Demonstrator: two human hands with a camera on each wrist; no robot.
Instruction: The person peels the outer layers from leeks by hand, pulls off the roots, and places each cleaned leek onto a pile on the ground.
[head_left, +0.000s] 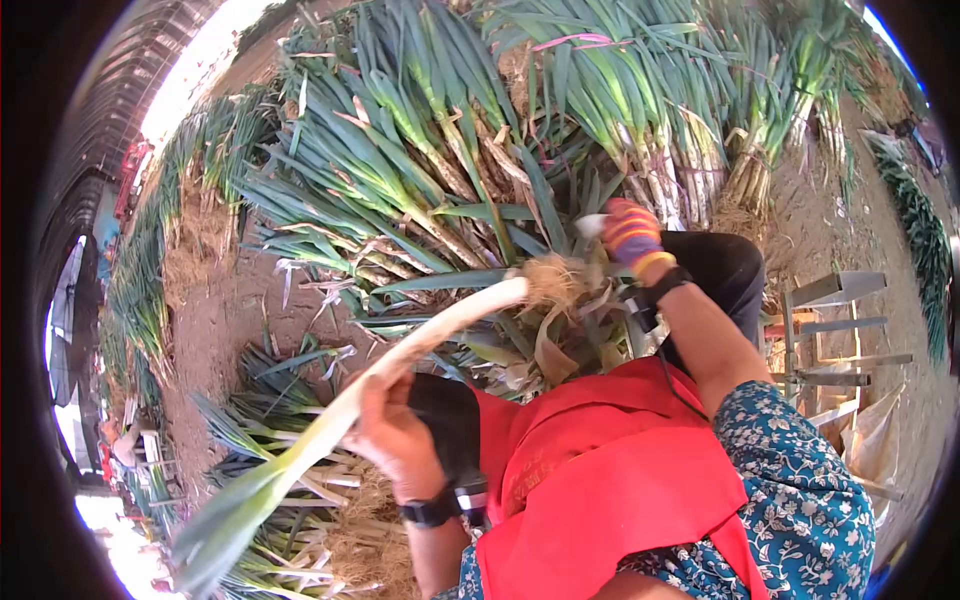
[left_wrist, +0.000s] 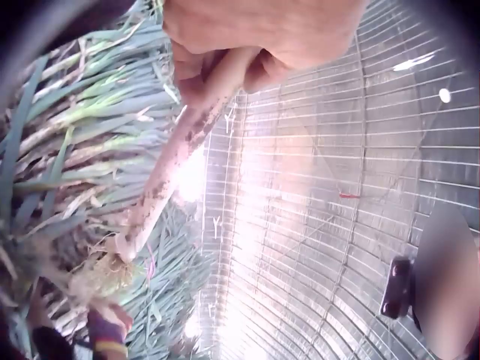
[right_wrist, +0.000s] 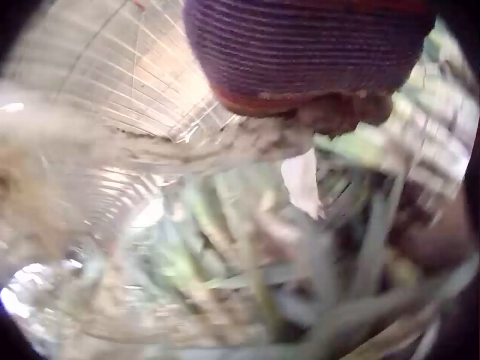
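Leek (head_left: 436,338) is in my left hand's (head_left: 395,435) tight grip, looking mostly peeled, with dirt and roots (head_left: 552,282) left near my right hand (head_left: 632,235), whose hold I can't tell.

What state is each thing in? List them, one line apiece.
Held leek: whitish shaft, slightly curved, soil-specked, green top and roots attached.
Left hand: bare, fingers curled round the leek.
Right hand: gloved, fingers curled at a pale object too blurred to name.
Apron: worn, creased.
Upper leek bundle: tied with pink band.
Lower leek pile: lying down, roots on.
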